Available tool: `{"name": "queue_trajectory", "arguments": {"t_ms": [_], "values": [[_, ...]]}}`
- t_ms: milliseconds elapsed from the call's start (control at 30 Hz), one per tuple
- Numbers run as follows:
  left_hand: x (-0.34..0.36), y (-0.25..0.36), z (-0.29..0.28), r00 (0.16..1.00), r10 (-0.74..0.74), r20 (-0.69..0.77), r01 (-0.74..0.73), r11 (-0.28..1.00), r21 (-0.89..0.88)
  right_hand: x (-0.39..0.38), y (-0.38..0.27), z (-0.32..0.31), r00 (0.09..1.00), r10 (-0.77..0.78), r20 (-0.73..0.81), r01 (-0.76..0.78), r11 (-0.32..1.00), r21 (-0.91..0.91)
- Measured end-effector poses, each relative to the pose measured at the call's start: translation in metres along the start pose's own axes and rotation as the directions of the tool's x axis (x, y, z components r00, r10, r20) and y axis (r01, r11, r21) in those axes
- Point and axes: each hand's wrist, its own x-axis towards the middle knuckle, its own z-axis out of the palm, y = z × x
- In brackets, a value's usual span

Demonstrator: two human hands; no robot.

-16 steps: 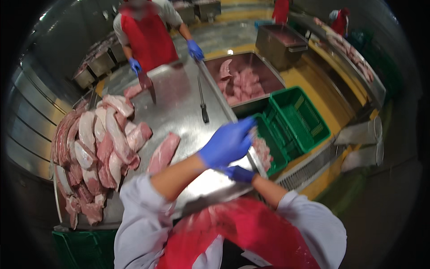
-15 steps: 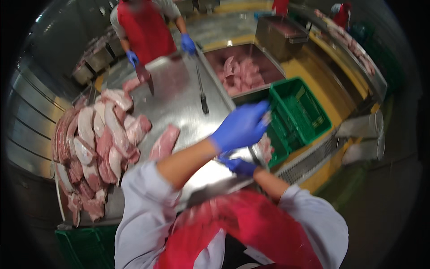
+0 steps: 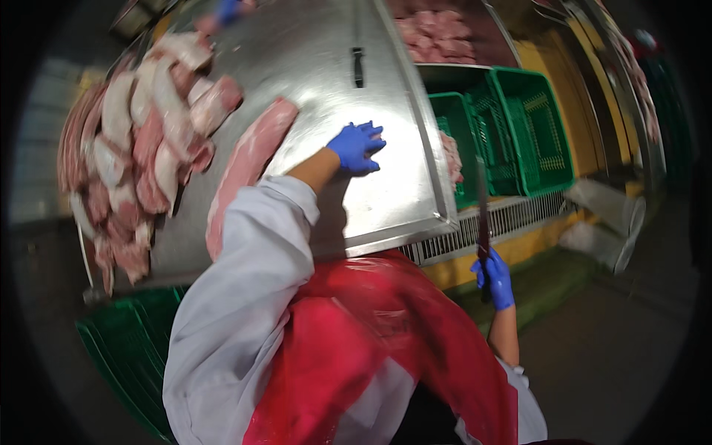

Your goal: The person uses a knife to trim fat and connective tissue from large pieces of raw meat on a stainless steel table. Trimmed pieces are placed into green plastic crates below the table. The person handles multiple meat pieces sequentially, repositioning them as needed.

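Observation:
My left hand, in a blue glove, is over the bright steel tabletop, its fingers spread. A tiny pinkish spot shows by its fingertips; I cannot make out what it is. Off the table's right corner, my right hand, also in a blue glove, is closed round the dark handle of a long knife. The blade points away from me, upright in the picture. A long pink cut of meat lies left of my left hand, partly behind my left sleeve.
A heap of meat cuts covers the table's left side. Another knife lies at the far middle. Right of the table stand green crates, one holding meat scraps, and a bin of meat pieces. A co-worker's blurred glove shows far left.
My left hand has moved left, away from the crates and back over the table. My right hand has swung right with the knife, past the table's edge. The view has tipped down.

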Motion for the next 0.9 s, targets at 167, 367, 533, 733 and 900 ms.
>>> {"name": "queue_trajectory", "arguments": {"t_ms": [167, 367, 533, 733, 900], "values": [[-0.142, 0.025, 0.024, 0.941, -0.325, -0.099, 0.317, 0.945, -0.085, 0.032, 0.014, -0.007, 0.994, -0.099, -0.052, 0.097, 0.995, -0.04], [-0.269, 0.054, -0.019, 0.729, -0.674, -0.122, 0.633, 0.731, -0.254, 0.128, -0.025, 0.077, 0.974, -0.174, 0.143, 0.188, 0.978, -0.091], [-0.426, 0.116, -0.072, 0.439, -0.862, -0.255, 0.823, 0.499, -0.272, 0.177, -0.053, 0.155, 0.941, -0.113, 0.318, 0.196, 0.949, -0.245], [-0.615, 0.168, -0.039, 0.106, -0.888, -0.448, 0.939, 0.238, -0.249, 0.205, -0.06, 0.249, 0.852, -0.094, 0.515, 0.23, 0.951, -0.207], [-0.615, 0.161, -0.064, 0.084, -0.96, -0.268, 0.989, 0.047, 0.141, 0.194, -0.056, 0.277, 0.872, -0.049, 0.486, 0.183, 0.955, -0.232]]}}
